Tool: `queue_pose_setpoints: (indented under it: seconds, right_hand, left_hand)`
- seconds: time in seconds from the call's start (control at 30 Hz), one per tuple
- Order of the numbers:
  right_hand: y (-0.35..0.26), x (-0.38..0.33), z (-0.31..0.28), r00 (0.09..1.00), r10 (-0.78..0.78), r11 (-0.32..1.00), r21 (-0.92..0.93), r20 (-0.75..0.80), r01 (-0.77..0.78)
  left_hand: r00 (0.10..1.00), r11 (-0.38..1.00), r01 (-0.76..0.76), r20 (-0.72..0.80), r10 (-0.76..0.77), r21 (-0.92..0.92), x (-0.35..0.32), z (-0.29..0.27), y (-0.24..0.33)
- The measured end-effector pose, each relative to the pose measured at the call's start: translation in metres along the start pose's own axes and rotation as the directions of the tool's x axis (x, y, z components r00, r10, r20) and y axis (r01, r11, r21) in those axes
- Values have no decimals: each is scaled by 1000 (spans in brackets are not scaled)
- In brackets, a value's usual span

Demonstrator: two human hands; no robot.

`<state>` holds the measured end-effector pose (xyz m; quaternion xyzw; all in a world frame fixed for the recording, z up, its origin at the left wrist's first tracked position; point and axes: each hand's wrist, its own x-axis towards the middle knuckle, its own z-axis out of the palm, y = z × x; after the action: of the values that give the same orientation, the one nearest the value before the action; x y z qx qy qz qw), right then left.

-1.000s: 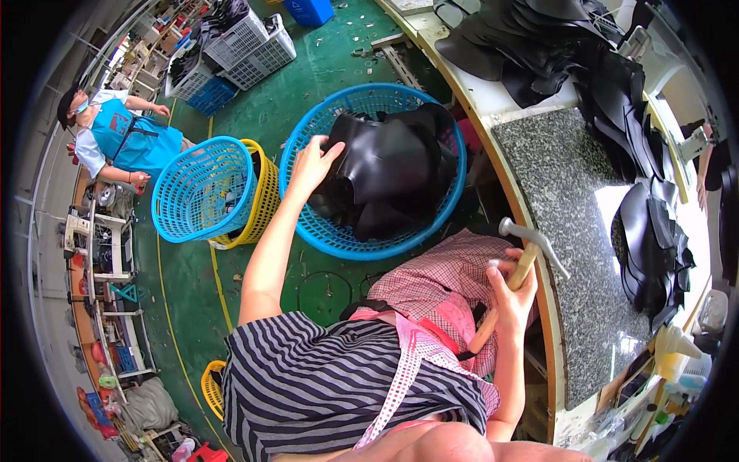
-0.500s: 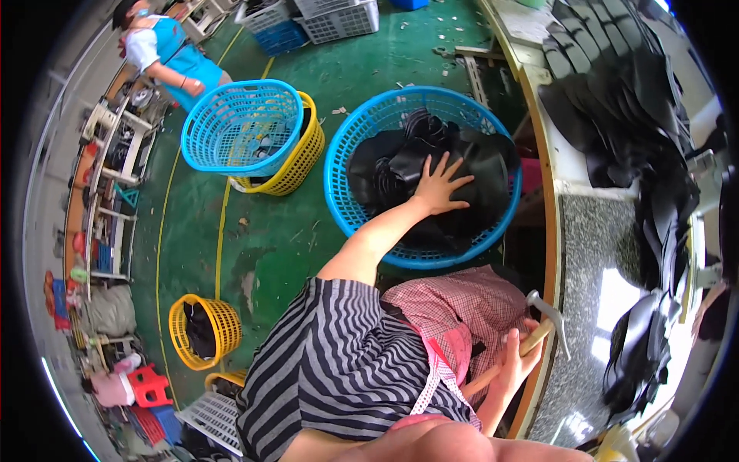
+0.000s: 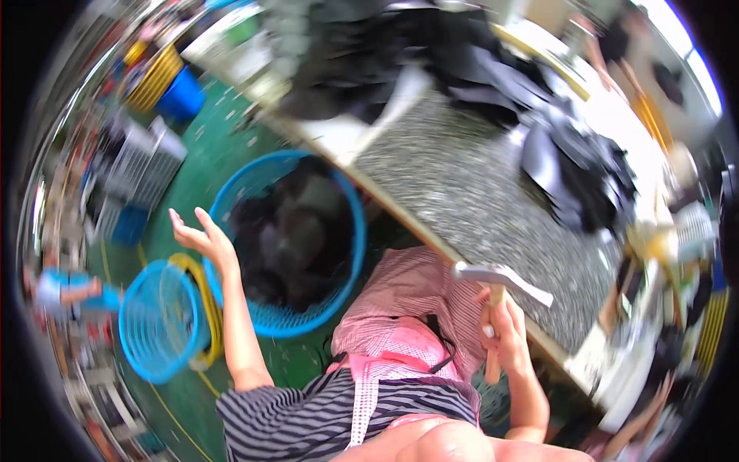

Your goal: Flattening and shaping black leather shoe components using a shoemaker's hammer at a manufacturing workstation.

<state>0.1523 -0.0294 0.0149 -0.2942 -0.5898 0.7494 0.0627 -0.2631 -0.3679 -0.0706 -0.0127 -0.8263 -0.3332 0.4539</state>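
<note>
Green floor (image 3: 212,138) opens beside the unclenched left hand (image 3: 202,240), bench edge (image 3: 413,225) near the right hand (image 3: 505,331) gripping a hammer (image 3: 504,278).

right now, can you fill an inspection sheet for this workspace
Surface: speckled grey stone slab, motion-blurred
Work items: wooden-handled hammer; black sheet pieces in the round blue basket
Clutter: loose black cutouts heaped along the slab's far side
Hands: left hand open, empty, near the basket's left rim; right hand gripping the hammer
Cables: nothing seen
Surroundings: smaller blue basket, yellow basket, grey crates, blurred co-worker at left edge
</note>
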Motion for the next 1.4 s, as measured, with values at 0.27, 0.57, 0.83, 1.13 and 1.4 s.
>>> queue_pose_setpoints:
  seconds: [0.27, 0.57, 0.83, 1.13, 1.4]
  right_hand:
    - [-31, -44, -72, 932, -144, 981, -170, -333, 91]
    - [-50, 45, -165, 659, -506, 807, -575, -556, 135]
    - [-68, 132, -220, 685, -513, 647, -758, -517, -88]
    - [-66, 102, -216, 526, -719, 629, -747, -455, 214]
    - [-45, -63, -114, 807, -328, 872, -486, -492, 59]
  left_hand:
    - [252, 146, -193, 95, 963, -970, -93, 73, 417]
    - [37, 215, 29, 216, 976, -976, -232, 203, 545]
    - [534, 251, 95, 262, 804, -963, -170, 168, 536]
    - [216, -172, 255, -118, 969, -952, -96, -27, 474]
    - [-234, 312, 200, 264, 936, -929, -194, 1, 409]
